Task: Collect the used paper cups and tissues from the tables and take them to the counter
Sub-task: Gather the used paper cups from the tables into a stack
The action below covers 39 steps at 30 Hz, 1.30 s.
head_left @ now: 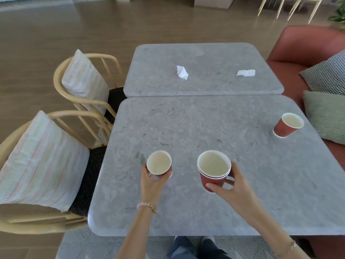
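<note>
My left hand point(152, 182) grips a single red paper cup point(159, 162) with a cream inside, above the near grey table point(186, 212). My right hand point(234, 189) holds a nested stack of red paper cups point(213, 170) from the side, thumb in front and fingers behind. A third red cup point(288, 124) stands alone near the near table's right edge. On the far grey table point(203, 53) lie two crumpled white tissues, one at the left point(182, 72) and one at the right point(246, 72).
Two wooden chairs with striped cushions point(43, 157) point(85, 81) stand along the tables' left side. A red sofa point(306, 43) with a checked cushion point(328, 73) and a green cushion point(326, 116) runs along the right. Wooden floor lies beyond.
</note>
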Available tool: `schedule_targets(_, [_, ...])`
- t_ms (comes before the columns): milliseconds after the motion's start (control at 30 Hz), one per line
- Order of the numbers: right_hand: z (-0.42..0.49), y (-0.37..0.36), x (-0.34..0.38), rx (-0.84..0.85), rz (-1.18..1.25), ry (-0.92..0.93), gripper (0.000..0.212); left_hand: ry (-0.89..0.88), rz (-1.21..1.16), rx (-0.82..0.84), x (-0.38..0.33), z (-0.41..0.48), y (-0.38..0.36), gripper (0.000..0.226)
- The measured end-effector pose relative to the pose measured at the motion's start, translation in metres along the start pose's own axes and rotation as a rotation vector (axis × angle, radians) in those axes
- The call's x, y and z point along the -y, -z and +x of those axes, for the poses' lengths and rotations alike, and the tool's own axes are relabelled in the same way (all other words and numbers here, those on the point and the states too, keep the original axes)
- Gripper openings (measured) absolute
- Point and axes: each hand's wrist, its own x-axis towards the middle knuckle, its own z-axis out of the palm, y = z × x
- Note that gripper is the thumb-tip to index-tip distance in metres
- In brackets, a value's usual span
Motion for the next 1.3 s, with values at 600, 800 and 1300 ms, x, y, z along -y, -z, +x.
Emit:
schedule_targets(600, [0.009, -0.005, 0.008, 0.036, 0.0, 0.103, 0.061, -0.219, -0.026, 0.416, -0.133, -0.04, -0.03, 0.059])
schedule_targets(800, [0.008, -0.002, 0.012, 0.0, -0.013, 0.155, 0.064, -0.184, 0.107, 0.481, -0.121, -0.045, -0.044, 0.06])
schedule_targets(1300, [0.002, 0.006, 0.01, -0.087, 0.0, 0.133, 0.057, -0.221, 0.257, 0.644, -0.105, -0.044, -0.045, 0.072])
